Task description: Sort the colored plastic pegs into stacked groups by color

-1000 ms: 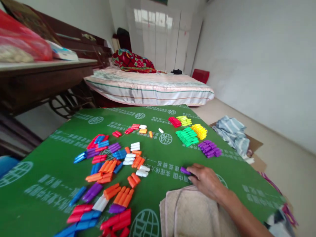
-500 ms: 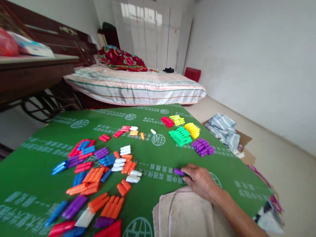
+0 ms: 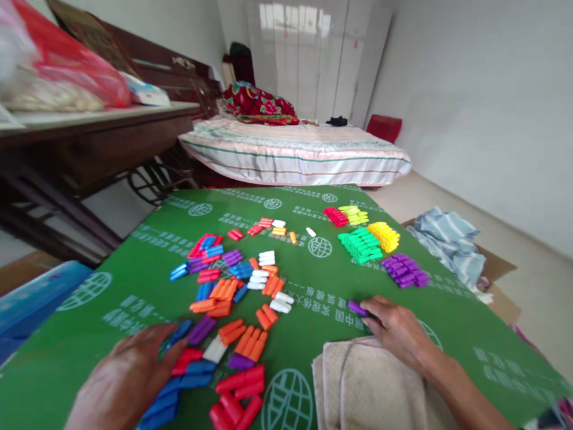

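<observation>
My right hand (image 3: 396,325) is pinched on a small purple plastic tube (image 3: 357,308), just above the green board (image 3: 313,334) and behind a folded beige cloth (image 3: 371,382). At lower left my left hand (image 3: 129,370) has its thumb and fingers apart around a blue plastic tube (image 3: 181,331); whether they touch it I cannot tell. Beside its fingertips lies a purple pair of tubes (image 3: 201,330). Loose clusters of orange tubes (image 3: 250,344), red tubes (image 3: 239,394) and white tubes (image 3: 281,303) spread over the board's left half.
Sorted piles of purple tubes (image 3: 405,270), green tubes (image 3: 360,245), yellow tubes (image 3: 384,237), lime tubes (image 3: 353,215) and red tubes (image 3: 335,216) stand at the right rear. A bed (image 3: 295,152) is beyond the board. A wooden table (image 3: 152,119) is at left, a cardboard box (image 3: 496,269) at right.
My left hand has come into view at lower left, over the loose tubes. My right hand still holds the purple tube in about the same place. The view has turned left.
</observation>
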Motion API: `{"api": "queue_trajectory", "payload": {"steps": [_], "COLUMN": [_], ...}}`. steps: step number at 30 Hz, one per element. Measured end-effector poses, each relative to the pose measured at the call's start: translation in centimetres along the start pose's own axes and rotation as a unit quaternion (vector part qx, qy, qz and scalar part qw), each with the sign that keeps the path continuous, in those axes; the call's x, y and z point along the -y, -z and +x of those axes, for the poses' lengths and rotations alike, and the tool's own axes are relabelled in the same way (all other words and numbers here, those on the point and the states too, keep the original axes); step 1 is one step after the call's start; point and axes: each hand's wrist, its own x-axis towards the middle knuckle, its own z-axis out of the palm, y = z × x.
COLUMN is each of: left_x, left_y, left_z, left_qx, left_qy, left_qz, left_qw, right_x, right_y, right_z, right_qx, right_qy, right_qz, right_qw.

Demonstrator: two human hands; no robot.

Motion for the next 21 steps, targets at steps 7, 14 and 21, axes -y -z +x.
{"api": "queue_trajectory", "payload": {"steps": [7,14,21], "left_x": [-3.6,-4.1,-3.7], "left_y": [2.5,2.5,2.5], "left_z": [0.5,1.4,1.7], "left_qx": [0.204,0.233,0.239], "left_qy": [0.118,0.161,0.170], "left_qz": [0.072,0.051,0.023], "left_qw": [0.969,0.958,0.956], "right_x": [-3.3,-3.9,-5.1], "right_y": [-2.9,-3.2,-3.8], "right_z": [-0.6,-0.9,-0.8], "right_qx": [-0.067,-0.108,-0.105], "right_qy": [0.057,0.085,0.097], "right_qz": [0.008,0.001,0.000], "right_qw": [0.996,0.991,0.990]}}
